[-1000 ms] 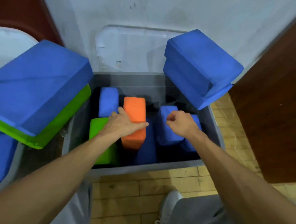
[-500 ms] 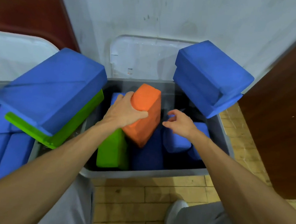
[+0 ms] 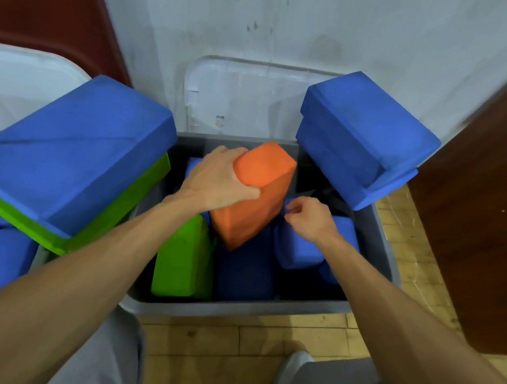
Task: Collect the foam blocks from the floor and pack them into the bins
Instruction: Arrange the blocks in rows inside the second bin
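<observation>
Wooden floor, white wall | grey bin [image 3: 234, 305] half packed | left hand [image 3: 219, 179] grips orange block [image 3: 256, 198], tilted on end inside bin, probably to wedge it in | right hand [image 3: 312, 218] loosely curled, empty, over bin's blue block [image 3: 296, 252]

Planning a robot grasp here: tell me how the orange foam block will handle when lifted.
Probably light: the left hand alone holds the orange block tilted up. Likely firm enough to keep shape; its edges look straight under the grip. Its matte surface should resist slipping.
</observation>
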